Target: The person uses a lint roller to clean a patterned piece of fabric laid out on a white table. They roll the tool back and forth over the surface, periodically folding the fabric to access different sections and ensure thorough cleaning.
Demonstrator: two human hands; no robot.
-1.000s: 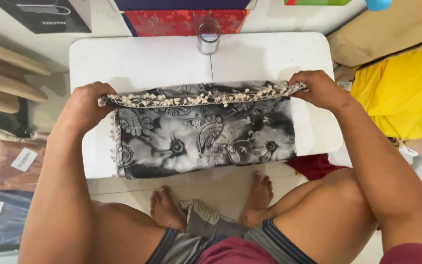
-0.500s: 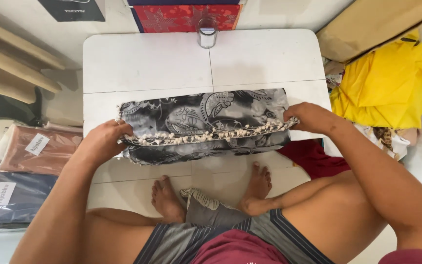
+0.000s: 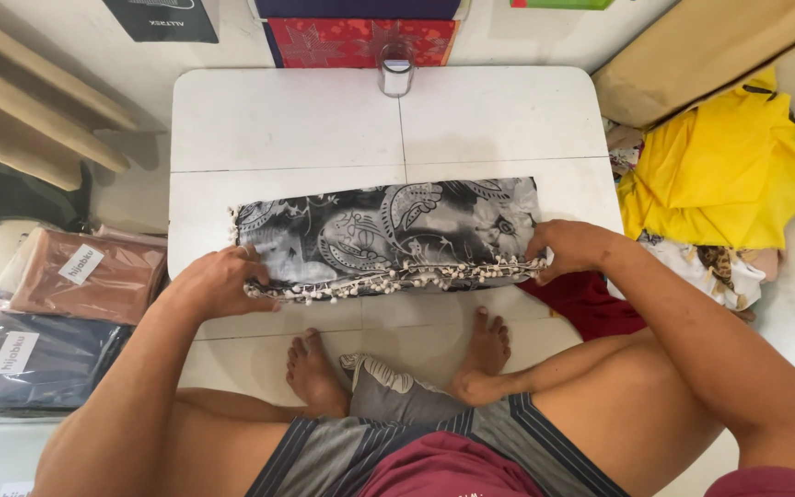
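A black-and-grey paisley scarf [image 3: 388,230] with a cream bobble fringe lies folded into a long strip across the near half of the low white table [image 3: 324,120]. My left hand [image 3: 218,281] presses on the strip's left end, fingers on the fringed edge. At the right end, my right hand [image 3: 568,247] pinches the fringed corner. The fringe runs along the near edge between both hands.
A small glass jar with a metal lid [image 3: 396,75] stands at the table's far edge. Packaged cloths, brown [image 3: 89,274] and navy [image 3: 34,359], lie left. Yellow fabric [image 3: 719,175] and a red cloth [image 3: 591,304] lie right. My bare feet [image 3: 397,364] rest under the table's near edge.
The scarf went from a wide hanging panel held up by its top edge to a narrower strip folded down flat on the table. Both hands came toward me with the fringed edge.
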